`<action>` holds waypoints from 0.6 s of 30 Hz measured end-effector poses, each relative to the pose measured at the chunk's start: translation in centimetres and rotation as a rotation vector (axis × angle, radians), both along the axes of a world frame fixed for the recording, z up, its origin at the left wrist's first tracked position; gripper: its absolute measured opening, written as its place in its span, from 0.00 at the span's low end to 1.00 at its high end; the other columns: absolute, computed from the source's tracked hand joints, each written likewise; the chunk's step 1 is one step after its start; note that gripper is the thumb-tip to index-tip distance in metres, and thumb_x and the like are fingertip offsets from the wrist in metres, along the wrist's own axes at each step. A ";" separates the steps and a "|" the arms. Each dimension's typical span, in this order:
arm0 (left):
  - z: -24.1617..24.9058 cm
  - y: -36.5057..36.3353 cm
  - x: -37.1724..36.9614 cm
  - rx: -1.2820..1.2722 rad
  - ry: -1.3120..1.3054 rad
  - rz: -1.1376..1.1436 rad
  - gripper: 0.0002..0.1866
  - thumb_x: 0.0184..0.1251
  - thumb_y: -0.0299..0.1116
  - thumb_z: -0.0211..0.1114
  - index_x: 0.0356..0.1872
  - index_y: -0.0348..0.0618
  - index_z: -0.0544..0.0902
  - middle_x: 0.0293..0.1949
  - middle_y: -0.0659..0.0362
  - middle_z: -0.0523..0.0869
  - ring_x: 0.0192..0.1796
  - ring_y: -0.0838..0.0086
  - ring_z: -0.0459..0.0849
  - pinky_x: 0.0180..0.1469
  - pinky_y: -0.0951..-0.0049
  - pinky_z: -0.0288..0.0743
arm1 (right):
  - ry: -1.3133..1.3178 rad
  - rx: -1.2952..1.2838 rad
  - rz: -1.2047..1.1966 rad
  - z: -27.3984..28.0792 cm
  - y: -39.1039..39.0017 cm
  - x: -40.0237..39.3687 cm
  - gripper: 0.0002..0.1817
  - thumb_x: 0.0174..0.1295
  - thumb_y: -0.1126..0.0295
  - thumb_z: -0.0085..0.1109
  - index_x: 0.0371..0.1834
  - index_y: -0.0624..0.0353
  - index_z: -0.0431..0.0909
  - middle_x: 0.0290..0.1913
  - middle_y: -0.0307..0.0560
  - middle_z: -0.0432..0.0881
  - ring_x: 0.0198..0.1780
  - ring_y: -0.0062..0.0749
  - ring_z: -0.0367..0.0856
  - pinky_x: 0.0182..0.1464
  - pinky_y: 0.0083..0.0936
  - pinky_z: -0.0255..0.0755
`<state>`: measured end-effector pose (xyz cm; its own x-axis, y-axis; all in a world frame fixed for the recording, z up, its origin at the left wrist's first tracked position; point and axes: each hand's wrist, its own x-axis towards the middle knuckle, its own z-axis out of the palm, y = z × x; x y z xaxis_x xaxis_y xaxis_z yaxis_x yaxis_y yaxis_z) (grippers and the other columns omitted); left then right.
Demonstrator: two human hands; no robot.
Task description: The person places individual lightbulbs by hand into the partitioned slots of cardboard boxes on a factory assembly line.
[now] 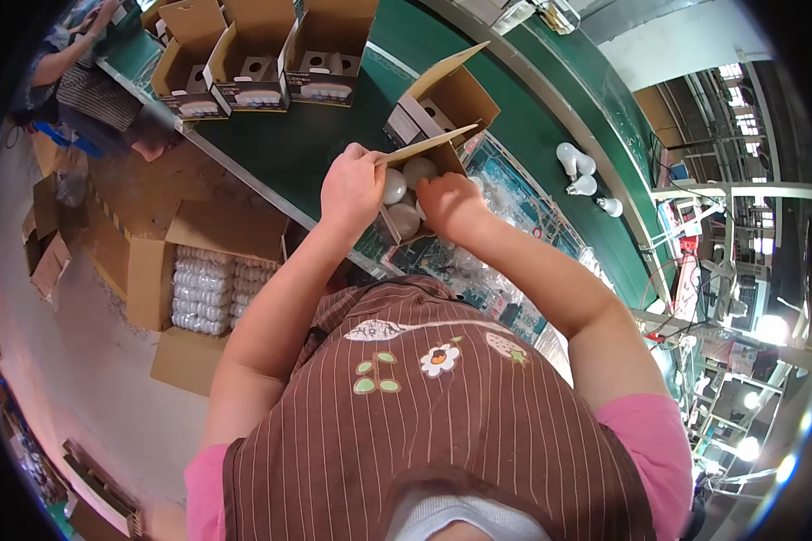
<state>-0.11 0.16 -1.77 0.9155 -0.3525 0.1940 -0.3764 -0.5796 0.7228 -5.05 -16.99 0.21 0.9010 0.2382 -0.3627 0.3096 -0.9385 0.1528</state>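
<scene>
While both hands [401, 194] inside: round glossy bulbs [404, 216].

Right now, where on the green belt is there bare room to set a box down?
Bare green belt lies between the three open cartons and the carton being filled. More bare belt runs between that carton and the loose bulbs. It is crowded around both hands, left hand and right hand.
</scene>
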 end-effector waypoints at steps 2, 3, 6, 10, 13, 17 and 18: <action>-0.3 -0.1 0.3 -0.022 -0.029 -0.001 0.11 0.66 0.32 0.59 0.41 0.41 0.87 0.38 0.50 0.82 0.44 0.54 0.82 0.48 0.58 0.76 | 0.073 -0.037 -0.040 -0.5 0.1 0.1 0.08 0.54 0.67 0.62 0.36 0.55 0.80 0.35 0.48 0.86 0.41 0.43 0.85 0.42 0.32 0.79; -0.3 -0.2 0.6 -0.018 -0.032 -0.005 0.11 0.66 0.33 0.59 0.41 0.41 0.87 0.38 0.50 0.82 0.44 0.53 0.82 0.48 0.58 0.76 | 0.075 -0.040 -0.039 -0.4 0.1 0.1 0.07 0.55 0.67 0.60 0.36 0.54 0.80 0.36 0.49 0.86 0.41 0.44 0.85 0.42 0.32 0.78; 0.1 0.3 0.6 0.004 -0.021 -0.010 0.11 0.66 0.33 0.60 0.41 0.40 0.86 0.39 0.49 0.82 0.44 0.52 0.82 0.47 0.57 0.76 | -0.079 0.074 -0.023 0.6 -0.1 -1.5 0.09 0.55 0.65 0.64 0.36 0.55 0.83 0.39 0.48 0.86 0.48 0.43 0.83 0.46 0.31 0.78; 2.7 3.1 0.0 -0.026 0.054 0.020 0.09 0.67 0.31 0.60 0.40 0.37 0.84 0.40 0.48 0.82 0.43 0.49 0.81 0.45 0.56 0.75 | -0.218 0.336 0.148 5.1 1.4 -5.6 0.08 0.51 0.64 0.62 0.33 0.54 0.82 0.40 0.45 0.81 0.50 0.40 0.79 0.56 0.33 0.72; 7.5 5.2 0.2 -0.006 0.000 -0.063 0.09 0.67 0.29 0.60 0.43 0.37 0.84 0.41 0.48 0.82 0.42 0.49 0.81 0.44 0.57 0.75 | -0.287 0.421 0.279 7.2 1.0 -7.2 0.13 0.43 0.64 0.64 0.35 0.51 0.82 0.40 0.41 0.81 0.47 0.37 0.79 0.53 0.35 0.72; 17.8 3.1 1.5 -0.046 0.061 -0.195 0.12 0.69 0.31 0.60 0.49 0.36 0.83 0.40 0.50 0.82 0.39 0.57 0.82 0.43 0.64 0.76 | -0.366 0.646 0.302 14.4 -2.4 -6.8 0.14 0.40 0.66 0.62 0.35 0.51 0.82 0.38 0.39 0.81 0.41 0.35 0.79 0.42 0.33 0.75; 19.9 2.1 1.8 -0.061 0.105 -0.219 0.13 0.70 0.32 0.61 0.51 0.36 0.83 0.40 0.51 0.82 0.39 0.59 0.82 0.43 0.66 0.76 | -0.405 0.661 0.265 16.7 -3.9 -6.7 0.08 0.46 0.67 0.61 0.31 0.51 0.79 0.35 0.40 0.78 0.43 0.37 0.78 0.40 0.34 0.75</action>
<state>1.70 2.21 18.15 0.8346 -0.5356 0.1290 -0.4093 -0.4462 0.7959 -11.71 -20.90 16.95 0.8155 0.5125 0.2689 0.5737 -0.7770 -0.2591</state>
